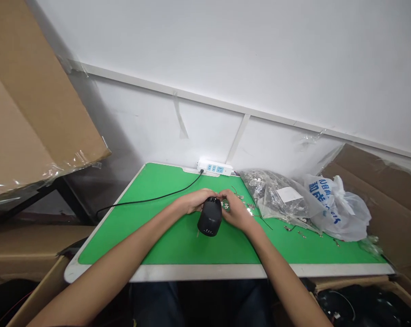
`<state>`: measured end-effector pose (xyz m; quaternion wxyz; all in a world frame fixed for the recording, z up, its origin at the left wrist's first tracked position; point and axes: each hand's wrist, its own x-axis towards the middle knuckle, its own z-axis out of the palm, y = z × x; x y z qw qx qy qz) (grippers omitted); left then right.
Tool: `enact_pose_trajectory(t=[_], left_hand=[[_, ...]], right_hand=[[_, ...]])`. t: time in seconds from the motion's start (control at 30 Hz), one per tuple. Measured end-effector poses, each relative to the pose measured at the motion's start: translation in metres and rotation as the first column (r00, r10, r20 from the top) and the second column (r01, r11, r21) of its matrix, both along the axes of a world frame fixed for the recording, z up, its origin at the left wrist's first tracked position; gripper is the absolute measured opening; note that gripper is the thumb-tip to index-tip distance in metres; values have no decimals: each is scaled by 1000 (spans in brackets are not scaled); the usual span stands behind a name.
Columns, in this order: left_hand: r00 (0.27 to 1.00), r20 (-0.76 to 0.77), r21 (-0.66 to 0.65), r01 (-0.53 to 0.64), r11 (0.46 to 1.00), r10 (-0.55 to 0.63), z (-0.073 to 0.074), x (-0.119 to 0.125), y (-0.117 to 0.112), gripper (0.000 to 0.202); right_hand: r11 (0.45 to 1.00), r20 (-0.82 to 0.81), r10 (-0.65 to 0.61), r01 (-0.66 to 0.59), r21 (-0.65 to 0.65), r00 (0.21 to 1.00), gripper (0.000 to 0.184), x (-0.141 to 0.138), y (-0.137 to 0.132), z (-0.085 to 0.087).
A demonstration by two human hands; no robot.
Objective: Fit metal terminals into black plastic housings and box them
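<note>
A black, rounded cylindrical housing point(209, 218) is between my two hands over the green table mat, its near end marked with a row of small light dots. My left hand point(196, 200) is closed on its far end from the left. From the right, my right hand point(236, 210) pinches at the same far end, fingertips close to those of the left. What lies under the fingertips there is too small to make out. Small metal pieces point(249, 211) are scattered on the mat just beyond my right hand.
A white power strip point(215, 168) with a black cable point(151, 199) lies at the back edge. To the right are a clear bag of metal parts point(267, 188) and a white plastic bag point(342, 213). Cardboard boxes point(38, 104) flank the table point(198, 272).
</note>
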<state>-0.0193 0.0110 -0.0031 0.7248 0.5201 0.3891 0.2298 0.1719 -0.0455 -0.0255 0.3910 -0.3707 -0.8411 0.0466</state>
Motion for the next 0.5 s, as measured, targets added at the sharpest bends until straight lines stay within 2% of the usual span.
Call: enact_pose_trajectory(t=[0.23, 0.5], left_hand=[[999, -44, 43, 26, 999, -24, 0, 1, 0, 32], [996, -86, 76, 18, 997, -11, 6, 3, -6, 20]], right_hand=[[1000, 1, 10, -10, 8, 1000, 30, 0, -1, 0], [999, 54, 30, -32, 40, 998, 26, 0, -3, 3]])
